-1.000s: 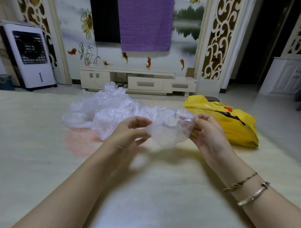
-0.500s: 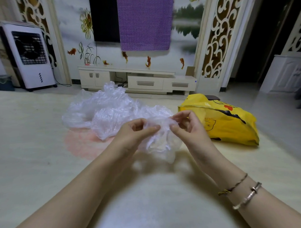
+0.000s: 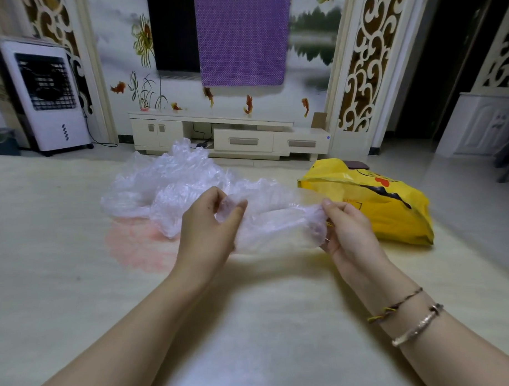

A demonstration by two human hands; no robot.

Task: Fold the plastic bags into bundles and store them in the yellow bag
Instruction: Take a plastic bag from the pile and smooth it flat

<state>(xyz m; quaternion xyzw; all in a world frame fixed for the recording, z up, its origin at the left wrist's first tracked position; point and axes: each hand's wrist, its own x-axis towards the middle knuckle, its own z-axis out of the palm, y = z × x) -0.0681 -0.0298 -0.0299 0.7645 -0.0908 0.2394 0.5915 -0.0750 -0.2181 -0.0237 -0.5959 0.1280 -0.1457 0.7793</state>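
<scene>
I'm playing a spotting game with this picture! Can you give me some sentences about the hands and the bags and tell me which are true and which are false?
1. Both hands are holding the same clear plastic bag. True: the left hand pinches one end and the right hand grips the other.
2. The yellow bag is on the person's left side. False: it lies on the right, beyond the right hand.
3. A pile of clear bags lies behind the left hand. True.
4. The held bag is already a tight little bundle. False: it is stretched out between the hands.
5. The bracelets are on the left wrist. False: they are on the right wrist.
</scene>
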